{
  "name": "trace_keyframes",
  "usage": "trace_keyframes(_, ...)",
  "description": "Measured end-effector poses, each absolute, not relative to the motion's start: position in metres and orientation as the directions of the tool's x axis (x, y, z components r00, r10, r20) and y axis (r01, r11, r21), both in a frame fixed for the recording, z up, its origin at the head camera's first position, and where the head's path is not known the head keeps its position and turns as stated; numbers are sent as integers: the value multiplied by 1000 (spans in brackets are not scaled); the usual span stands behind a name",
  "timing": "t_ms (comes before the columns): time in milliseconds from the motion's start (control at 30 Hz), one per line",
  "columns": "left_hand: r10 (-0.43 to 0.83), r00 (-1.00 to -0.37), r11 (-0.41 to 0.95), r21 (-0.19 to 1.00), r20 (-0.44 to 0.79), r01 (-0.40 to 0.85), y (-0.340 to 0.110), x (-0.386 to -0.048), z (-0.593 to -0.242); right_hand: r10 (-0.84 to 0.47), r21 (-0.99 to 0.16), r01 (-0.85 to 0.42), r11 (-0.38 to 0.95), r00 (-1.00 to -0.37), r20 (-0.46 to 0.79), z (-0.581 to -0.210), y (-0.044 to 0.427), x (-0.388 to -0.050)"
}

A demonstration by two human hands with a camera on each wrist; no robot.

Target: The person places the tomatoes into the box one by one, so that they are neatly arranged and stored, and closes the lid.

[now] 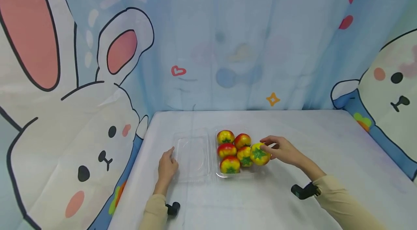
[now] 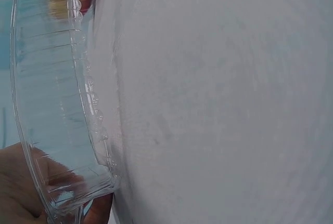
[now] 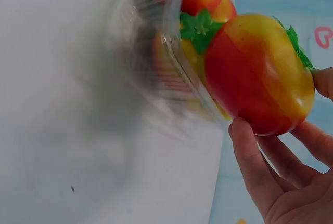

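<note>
In the head view my right hand [image 1: 285, 150] holds a red-and-yellow persimmon [image 1: 260, 154] with a green leafy top at the right edge of a clear plastic container [image 1: 224, 175]. The right wrist view shows the thumb and fingers spread around that persimmon [image 3: 260, 76]. Several similar persimmons [image 1: 230, 165] sit in the container. To its left lies the clear lid [image 1: 193, 156], flat on the table. My left hand [image 1: 167, 168] rests at the lid's left edge; its fingers [image 2: 57, 172] show through the lid wall [image 2: 52, 94] in the left wrist view.
A white-covered table [image 1: 325, 136] carries everything. Behind it hangs a light blue curtain [image 1: 202, 16] printed with cartoon animals. Each wrist wears a small black camera, such as the one [image 1: 304, 191] on the right.
</note>
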State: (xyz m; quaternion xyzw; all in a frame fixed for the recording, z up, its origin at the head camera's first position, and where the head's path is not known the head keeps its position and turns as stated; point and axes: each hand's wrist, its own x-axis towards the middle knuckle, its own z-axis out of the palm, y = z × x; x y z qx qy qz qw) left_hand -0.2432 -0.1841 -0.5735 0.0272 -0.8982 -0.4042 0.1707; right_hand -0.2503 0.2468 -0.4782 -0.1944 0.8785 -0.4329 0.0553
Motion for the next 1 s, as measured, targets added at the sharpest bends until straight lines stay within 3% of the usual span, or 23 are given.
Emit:
trace_keyframes(267, -193, -934, 676, 731, 300, 95, -182, -245, -577, -414, -785, -328, 525, -905, 101, -481, 230, -246)
trace_keyframes(700, -193, -939, 686, 724, 284, 78, -184, -243, -574, -493, -688, -532, 494, -823, 282, -497, 212, -229)
trace_keyframes(1000, -193, -940, 687, 722, 283, 76, -183, -245, -573, -484, -637, -572, 517, -809, 334, -504, 205, -226)
